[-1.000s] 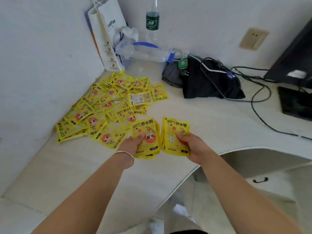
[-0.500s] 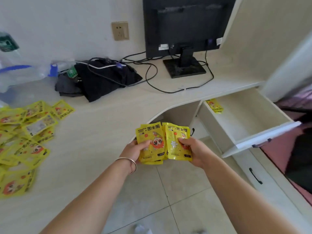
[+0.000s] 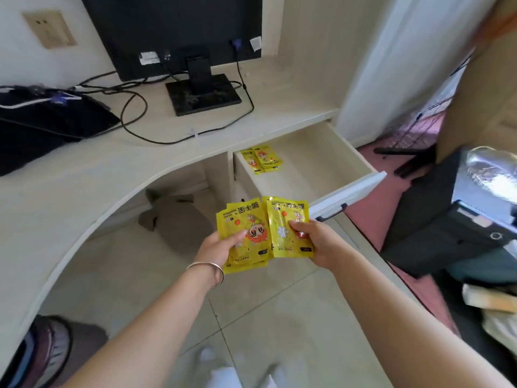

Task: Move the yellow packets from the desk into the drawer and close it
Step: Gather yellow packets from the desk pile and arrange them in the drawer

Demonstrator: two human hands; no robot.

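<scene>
Pale floor tiles [image 3: 265, 317] fill the near field beneath both forearms. Above them the left hand [image 3: 215, 247], a bracelet [image 3: 208, 268] at its wrist, grips the left stack [image 3: 246, 219] of yellow packets, thumb pressed on the top face. The right hand [image 3: 316, 242] pinches the right stack [image 3: 285, 214] the same way. The fingers [image 3: 296, 226] of both hands are clenched on packets and none are released. The two stacks overlap at their inner edges and are held in the air over the floor, short of the drawer [image 3: 347, 189]. Beyond them the drawer stands pulled out under the right end of the worktop [image 3: 84, 186], with the stored packets [image 3: 263, 159] lying in its back left corner. Farther off, a monitor [image 3: 173, 32], loose cables [image 3: 134, 119] and a black bag [image 3: 42, 127] sit on the worktop. Assessment: the stacks are fanned and held only at the lower edge, so a slack grip could let single packets slide out and drop to the floor or into the knee space beside the drawer. Packets dropped across the drawer's rim or front panel could catch when it is pushed shut.
</scene>
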